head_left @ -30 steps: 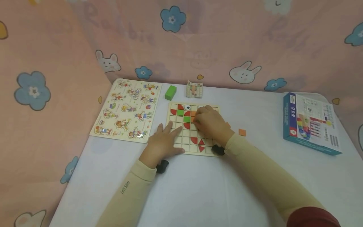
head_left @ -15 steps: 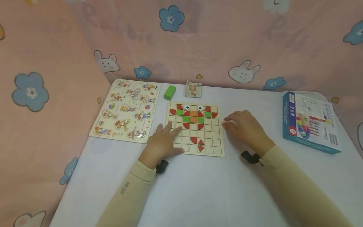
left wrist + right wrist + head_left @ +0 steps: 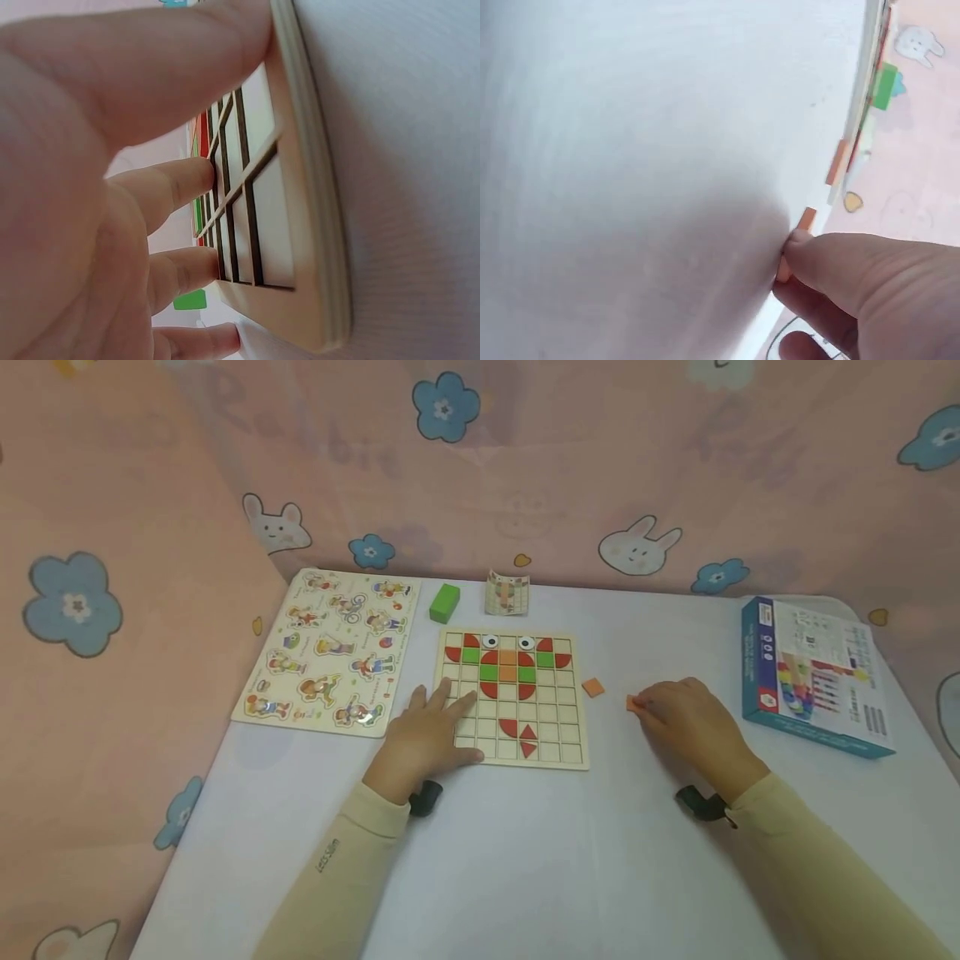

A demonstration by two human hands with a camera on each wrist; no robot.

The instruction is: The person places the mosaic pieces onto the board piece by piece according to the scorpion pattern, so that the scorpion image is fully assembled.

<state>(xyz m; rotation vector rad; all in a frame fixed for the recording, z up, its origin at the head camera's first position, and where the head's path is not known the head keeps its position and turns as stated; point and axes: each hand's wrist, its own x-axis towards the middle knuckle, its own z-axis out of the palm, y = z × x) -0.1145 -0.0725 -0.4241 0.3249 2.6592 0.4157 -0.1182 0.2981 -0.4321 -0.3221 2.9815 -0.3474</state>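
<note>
My left hand [image 3: 416, 739] rests with spread fingers on the left edge of the wooden grid board [image 3: 555, 710]. In the left wrist view its thumb lies over the board's rim. Red, green and orange tiles and two round eye tiles fill some cells of the board. To the right, my right hand [image 3: 693, 727] pinches an orange square tile [image 3: 807, 218] between thumb and fingers, at the table surface. A second orange square tile [image 3: 593, 687] lies on the table just beside the board's right edge.
A picture puzzle board [image 3: 330, 652] lies left of the grid board. Behind stand a green block [image 3: 445, 602] and a small curled pattern card [image 3: 507, 593]. A blue-edged box [image 3: 817, 677] lies at the far right. Patterned cloth [image 3: 510, 468] hangs behind the white table.
My right hand has gone from over the grid board to the table on its right, and now pinches an orange tile there. The left hand has stayed in place on the board.
</note>
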